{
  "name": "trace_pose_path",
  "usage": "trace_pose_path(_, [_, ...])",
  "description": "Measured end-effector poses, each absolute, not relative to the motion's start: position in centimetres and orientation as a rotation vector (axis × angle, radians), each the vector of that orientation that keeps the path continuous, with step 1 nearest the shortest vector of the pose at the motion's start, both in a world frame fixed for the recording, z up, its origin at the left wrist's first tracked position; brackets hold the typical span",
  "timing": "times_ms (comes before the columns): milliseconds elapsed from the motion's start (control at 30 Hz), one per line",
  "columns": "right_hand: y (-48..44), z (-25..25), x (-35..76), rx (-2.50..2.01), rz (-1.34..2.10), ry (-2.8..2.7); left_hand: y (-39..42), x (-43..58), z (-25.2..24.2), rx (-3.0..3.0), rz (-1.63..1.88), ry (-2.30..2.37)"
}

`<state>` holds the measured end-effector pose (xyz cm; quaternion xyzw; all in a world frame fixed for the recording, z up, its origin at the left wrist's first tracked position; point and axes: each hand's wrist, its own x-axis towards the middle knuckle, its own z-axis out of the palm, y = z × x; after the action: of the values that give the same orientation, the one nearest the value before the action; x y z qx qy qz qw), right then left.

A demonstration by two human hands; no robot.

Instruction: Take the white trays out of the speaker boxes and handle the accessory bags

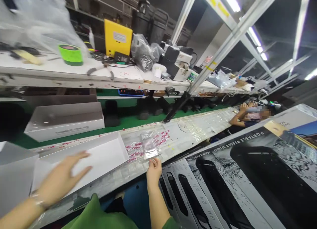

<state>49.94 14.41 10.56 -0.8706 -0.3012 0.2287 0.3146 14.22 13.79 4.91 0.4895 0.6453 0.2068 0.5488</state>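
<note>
L hand [60, 179] is spread flat, fingers open, holding nothing – hovering over the shallow white cardboard tray [109, 149] on the bench edge, maybe brushing its near wall; can't tell. R hand [153, 171], just right of the tray, pinches the near edge of a small clear plastic bag [150, 146] lying on the taped bench strip. Judgement: steady the tray w/ L, keep the bag pinched by one edge so its mouth stays workable – stacked black-and-grey speaker cartons [247, 176] crowd the R elbow.

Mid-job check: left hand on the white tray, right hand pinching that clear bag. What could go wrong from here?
1. The right hand holds the clear bag only by its lower edge; it could slip out.
2. The tray sits near the bench's front edge, so a push from the left hand might tip it off.
</note>
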Motion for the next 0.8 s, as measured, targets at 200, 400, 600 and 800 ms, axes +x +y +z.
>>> trace_pose_path(200, [15.4,9.2,58.0,-2.321,0.672,-0.539,23.3,38.3,9.4,1.595,0.339,0.748])
trace_pose_path(400, [15.8,7.7,61.2,-2.363,0.811,-0.449,28.1,48.1,6.1,1.599,-0.043,0.667])
trace_pose_path(600, [16.4,7.7,62.2,-2.39,0.905,-0.444,29.2,48.4,5.1,1.563,-0.155,0.558])
trace_pose_path(800, [17.2,8.0,62.4,-2.475,0.934,-0.465,27.9,48.3,6.2,1.737,-0.087,0.73])
